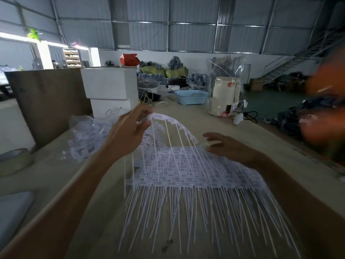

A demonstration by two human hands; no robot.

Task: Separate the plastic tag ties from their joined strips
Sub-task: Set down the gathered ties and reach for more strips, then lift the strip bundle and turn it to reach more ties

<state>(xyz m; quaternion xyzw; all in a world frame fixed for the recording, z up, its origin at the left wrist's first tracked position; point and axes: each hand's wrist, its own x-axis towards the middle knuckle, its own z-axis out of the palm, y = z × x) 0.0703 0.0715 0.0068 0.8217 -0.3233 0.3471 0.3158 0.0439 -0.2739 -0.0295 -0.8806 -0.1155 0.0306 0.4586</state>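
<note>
Head view of a tan tabletop [233, 126] in a metal-walled hall. No brand, label or writing can be read on anything in view.

The left hand [130, 133], at frame centre, pinches the headed edge of one joined strip [168, 120] of white plastic tag ties and holds it lifted above the tabletop. The strip's joined edge arches from the hand toward the right and down; its thin tails hang downward toward the lower frame, so the long axis of each tie runs roughly from top to bottom of the frame.

Beneath it lies a flat stack of strips [196, 176], filling the centre and lower right, heads in a band across the middle and tails fanned toward the lower edge of the frame. The right hand [231, 148], fingers spread and nearly straight, rests on the stack's right upper corner.

A looser heap of ties [87, 139] lies at centre left, beside a brown board [48, 101] standing on edge and white boxes [110, 90].

Bare tabletop shows to the left of the stack and beyond it, as far as a blue basket [192, 97] and a cream appliance [224, 98] at the far end. The tabletop's right edge runs diagonally at centre right. A roll of tape [15, 159] lies at the left edge of the frame.
</note>
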